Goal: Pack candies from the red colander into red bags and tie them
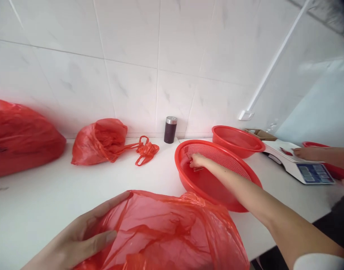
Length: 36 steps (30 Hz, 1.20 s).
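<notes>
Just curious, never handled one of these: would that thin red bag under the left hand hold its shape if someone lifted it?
Probably not. The red bag is thin, see-through film, creased all over, so it would likely flop and sag. It looks light for its size. The left hand lies flat on its edge; the glossy film may slide on the smooth white counter if pushed.

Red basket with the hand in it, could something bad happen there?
Maybe. The right hand reaches deep into the red mesh basket, and that basket sits close to the counter's front edge, so a push on its rim might tip it or slide it off. The left hand only rests flat on the thin red plastic bag, which looks slippery and could slide. Another person's hand works at the scale nearby, so arms might bump.
</notes>
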Available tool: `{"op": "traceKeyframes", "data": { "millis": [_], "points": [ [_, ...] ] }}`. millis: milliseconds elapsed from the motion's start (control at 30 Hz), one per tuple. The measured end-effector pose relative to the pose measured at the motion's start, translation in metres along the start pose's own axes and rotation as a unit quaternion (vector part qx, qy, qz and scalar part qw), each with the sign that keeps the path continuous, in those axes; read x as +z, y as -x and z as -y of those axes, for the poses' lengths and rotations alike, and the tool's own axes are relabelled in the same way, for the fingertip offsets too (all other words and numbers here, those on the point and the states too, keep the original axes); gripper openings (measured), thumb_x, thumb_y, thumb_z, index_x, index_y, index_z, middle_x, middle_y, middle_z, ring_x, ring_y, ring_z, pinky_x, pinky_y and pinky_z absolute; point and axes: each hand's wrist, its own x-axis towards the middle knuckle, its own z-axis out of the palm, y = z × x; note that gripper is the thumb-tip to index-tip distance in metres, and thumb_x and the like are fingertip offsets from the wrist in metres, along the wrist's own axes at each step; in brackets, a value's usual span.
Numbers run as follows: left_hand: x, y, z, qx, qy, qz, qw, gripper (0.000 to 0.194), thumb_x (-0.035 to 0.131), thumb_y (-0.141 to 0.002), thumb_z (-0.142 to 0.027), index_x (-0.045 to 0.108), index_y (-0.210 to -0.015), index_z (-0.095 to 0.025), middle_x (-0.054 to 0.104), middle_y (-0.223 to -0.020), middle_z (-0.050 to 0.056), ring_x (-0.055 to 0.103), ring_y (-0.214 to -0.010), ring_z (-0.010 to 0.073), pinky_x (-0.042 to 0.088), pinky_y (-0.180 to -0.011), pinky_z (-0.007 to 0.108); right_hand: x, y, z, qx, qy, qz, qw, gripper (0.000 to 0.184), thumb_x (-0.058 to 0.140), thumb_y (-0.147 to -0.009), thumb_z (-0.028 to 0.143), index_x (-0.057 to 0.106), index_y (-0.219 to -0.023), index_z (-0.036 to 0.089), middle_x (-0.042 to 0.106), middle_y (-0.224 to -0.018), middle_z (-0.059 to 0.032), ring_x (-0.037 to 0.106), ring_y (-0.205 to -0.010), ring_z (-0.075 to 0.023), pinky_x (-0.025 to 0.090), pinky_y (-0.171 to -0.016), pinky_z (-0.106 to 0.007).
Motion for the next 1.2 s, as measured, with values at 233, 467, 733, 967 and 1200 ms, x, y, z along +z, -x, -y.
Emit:
{"op": "traceKeyframes", "data": {
  "millis": [233, 467, 733, 967, 1200],
  "points": [
    [0.000, 0.005, -0.003, -0.010, 0.024, 0.023, 0.999, 0.074, 0.069, -0.077, -0.037, 0.036, -0.143, -0.039, 0.050, -0.142, -0.002, 0.051, -0.124, 0.0324, 0.048, -0.099, 0.040, 0.001, -0.006, -0.018, 0.005, 0.000, 0.031, 1.000, 0.022, 0.068, -0.079, 0.023, 0.063, -0.097, 0.013, 0.064, -0.074, -0.0038, 0.060, -0.059, -0.0135, 0.047, -0.054, -0.024],
    [-0.005, -0.001, 0.004, 0.021, -0.007, 0.010, 1.000, 0.074, 0.065, -0.081, -0.035, 0.028, -0.146, -0.040, 0.046, -0.145, -0.002, 0.047, -0.128, 0.0315, 0.047, -0.100, 0.041, -0.019, 0.000, -0.031, -0.002, -0.028, 0.003, 1.000, 0.017, 0.072, -0.070, 0.020, 0.066, -0.084, 0.015, 0.066, -0.070, -0.0040, 0.062, -0.060, -0.0155, 0.043, -0.050, -0.021],
    [0.006, 0.003, -0.003, 0.009, 0.001, 0.031, 0.999, 0.072, 0.065, -0.082, -0.036, 0.029, -0.145, -0.041, 0.050, -0.142, -0.003, 0.047, -0.127, 0.0309, 0.047, -0.101, 0.040, 0.002, 0.008, -0.002, -0.003, -0.050, 0.007, 0.999, 0.024, 0.070, -0.069, 0.016, 0.064, -0.092, 0.018, 0.065, -0.070, -0.0017, 0.062, -0.058, -0.0151, 0.046, -0.051, -0.022],
    [0.003, 0.007, -0.004, 0.008, -0.045, -0.017, 0.999, 0.077, 0.066, -0.079, -0.037, 0.029, -0.146, -0.037, 0.059, -0.132, 0.000, 0.058, -0.115, 0.0295, 0.053, -0.090, 0.036, -0.029, 0.039, 0.012, -0.022, -0.078, -0.002, 0.997, 0.025, 0.067, -0.075, 0.016, 0.059, -0.099, 0.017, 0.062, -0.065, -0.0023, 0.062, -0.060, -0.0177, 0.045, -0.053, -0.024],
    [0.014, -0.011, -0.009, 0.031, -0.087, -0.031, 0.995, 0.081, 0.063, -0.079, -0.025, 0.023, -0.149, -0.028, 0.070, -0.105, 0.005, 0.066, -0.087, 0.0235, 0.054, -0.066, 0.028, -0.048, 0.195, 0.105, -0.324, -0.222, 0.123, 0.912, 0.021, 0.063, -0.078, 0.025, 0.055, -0.096, 0.024, 0.062, -0.082, 0.0019, 0.059, -0.063, -0.0120, 0.048, -0.051, -0.021]
  ]
}}
